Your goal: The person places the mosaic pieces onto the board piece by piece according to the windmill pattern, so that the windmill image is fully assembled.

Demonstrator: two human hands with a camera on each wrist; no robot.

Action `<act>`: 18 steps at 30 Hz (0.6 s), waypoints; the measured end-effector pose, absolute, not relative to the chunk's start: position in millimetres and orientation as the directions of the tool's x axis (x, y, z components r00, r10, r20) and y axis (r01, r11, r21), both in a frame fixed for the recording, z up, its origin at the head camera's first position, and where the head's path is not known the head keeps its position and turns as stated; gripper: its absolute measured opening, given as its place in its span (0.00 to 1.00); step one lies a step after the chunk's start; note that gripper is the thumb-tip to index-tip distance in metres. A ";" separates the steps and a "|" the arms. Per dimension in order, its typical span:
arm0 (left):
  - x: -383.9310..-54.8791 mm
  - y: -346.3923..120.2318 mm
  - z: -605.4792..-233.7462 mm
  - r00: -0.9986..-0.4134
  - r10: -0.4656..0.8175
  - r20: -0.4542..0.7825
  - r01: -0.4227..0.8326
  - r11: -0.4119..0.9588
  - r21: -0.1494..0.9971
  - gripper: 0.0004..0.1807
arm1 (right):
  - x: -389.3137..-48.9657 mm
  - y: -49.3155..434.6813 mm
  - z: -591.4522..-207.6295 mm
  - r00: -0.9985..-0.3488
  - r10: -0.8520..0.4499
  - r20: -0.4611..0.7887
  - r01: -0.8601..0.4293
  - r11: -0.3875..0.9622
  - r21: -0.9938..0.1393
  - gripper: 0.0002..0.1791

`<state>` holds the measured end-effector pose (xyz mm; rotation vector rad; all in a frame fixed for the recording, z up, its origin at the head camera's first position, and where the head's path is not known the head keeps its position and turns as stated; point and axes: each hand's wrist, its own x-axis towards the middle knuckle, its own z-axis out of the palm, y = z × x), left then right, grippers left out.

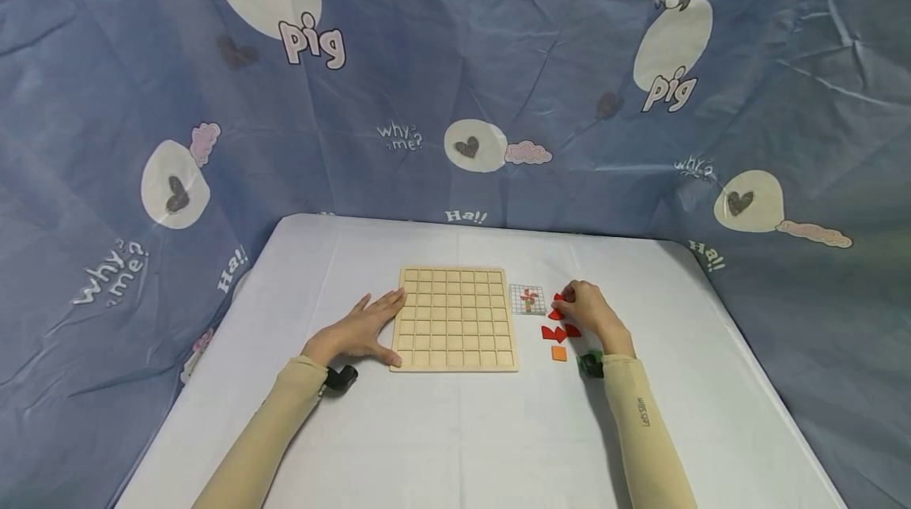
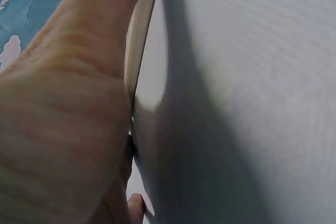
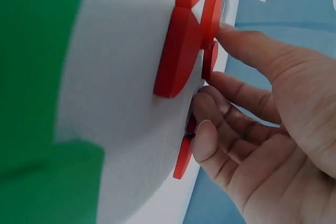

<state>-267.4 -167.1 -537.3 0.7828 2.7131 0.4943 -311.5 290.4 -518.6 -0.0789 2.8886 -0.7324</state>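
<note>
A square wooden grid board [image 1: 455,319] lies on the white table. My left hand [image 1: 364,329] rests along its left edge, with fingers spread and thumb at the near corner. To the right of the board my right hand [image 1: 589,307] reaches over a group of flat red pieces [image 1: 556,315]. In the right wrist view, thumb and forefinger pinch a dark red piece [image 3: 210,60], and the thumb tip is beside another red piece [image 3: 211,14]. The other fingers curl above the table. An orange square piece [image 1: 559,353] lies nearer the front.
A small card [image 1: 528,299] with a printed grid picture lies against the board's right side. Green pieces [image 3: 37,35] are close under my right wrist. Behind the table [image 1: 427,438] hangs a blue patterned cloth [image 1: 398,82].
</note>
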 end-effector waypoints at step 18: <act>-267.1 -166.6 -536.5 -0.811 0.562 -0.162 0.467 0.790 0.398 0.73 | -311.1 293.9 -518.0 -0.964 -0.257 -0.070 -0.199 0.869 -0.453 0.17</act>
